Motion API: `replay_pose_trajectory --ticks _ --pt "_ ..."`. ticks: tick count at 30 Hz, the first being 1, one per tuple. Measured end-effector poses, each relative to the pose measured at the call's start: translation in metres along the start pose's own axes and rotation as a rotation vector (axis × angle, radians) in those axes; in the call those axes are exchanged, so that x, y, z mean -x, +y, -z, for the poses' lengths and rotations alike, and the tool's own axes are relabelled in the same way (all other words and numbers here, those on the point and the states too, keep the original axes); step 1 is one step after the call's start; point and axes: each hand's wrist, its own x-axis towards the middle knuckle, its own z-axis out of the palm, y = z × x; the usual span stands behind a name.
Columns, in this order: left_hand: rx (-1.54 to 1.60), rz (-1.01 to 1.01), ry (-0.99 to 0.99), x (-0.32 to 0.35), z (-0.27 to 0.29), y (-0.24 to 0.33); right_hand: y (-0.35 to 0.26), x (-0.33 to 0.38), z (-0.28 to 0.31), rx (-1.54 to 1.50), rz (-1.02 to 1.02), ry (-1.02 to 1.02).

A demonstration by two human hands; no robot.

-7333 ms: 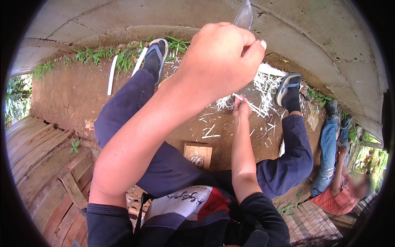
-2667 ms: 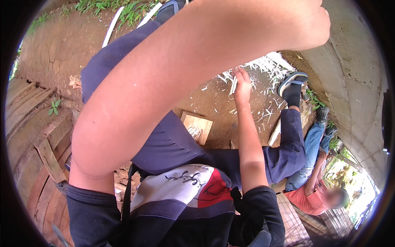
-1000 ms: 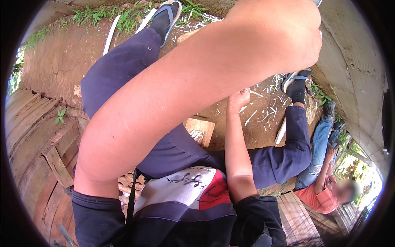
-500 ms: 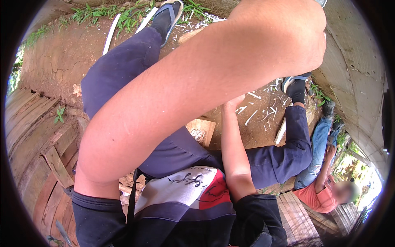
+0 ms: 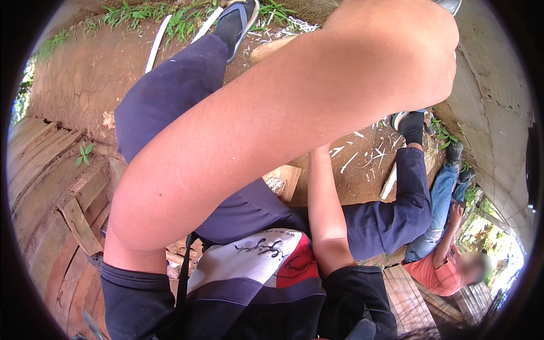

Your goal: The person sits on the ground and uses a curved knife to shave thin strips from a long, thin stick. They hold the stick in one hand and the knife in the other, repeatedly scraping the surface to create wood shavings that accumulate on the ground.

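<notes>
My left arm crosses the view from the lower left to the upper right. At its end my left hand (image 5: 416, 54) is closed in a fist with its back toward me. A grey metal piece (image 5: 450, 5) shows beyond the knuckles at the top edge; the fingers and what they grip are hidden. My right forearm (image 5: 326, 198) rises from below, and my right hand (image 5: 323, 149) disappears behind the left forearm, so its fingers cannot be seen. Thin white strips (image 5: 348, 162) lie scattered on the dirt beside it.
A wooden board with shavings (image 5: 290, 180) is near my leg. Beyond the left forearm lie a pale wood piece (image 5: 271, 50) and long white strips (image 5: 158, 42). Stacked planks (image 5: 42, 164) are at left. Another person (image 5: 442, 266) sits at right, beside a grey wall (image 5: 487, 96).
My left fist has shifted slightly right, and more of the grey metal piece shows. My right hand is now covered further by the left forearm.
</notes>
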Motion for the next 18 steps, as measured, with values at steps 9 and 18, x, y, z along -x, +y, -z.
replay_pose_trajectory --ticks 9,18 --pt "0.0 -0.02 0.027 0.002 -0.002 -0.003 0.039 -0.01 -0.004 0.113 0.26 -0.022" --pt "-0.002 -0.04 0.07 0.008 -0.002 -0.005 0.002 -0.021 0.015 0.343 0.396 -0.01"
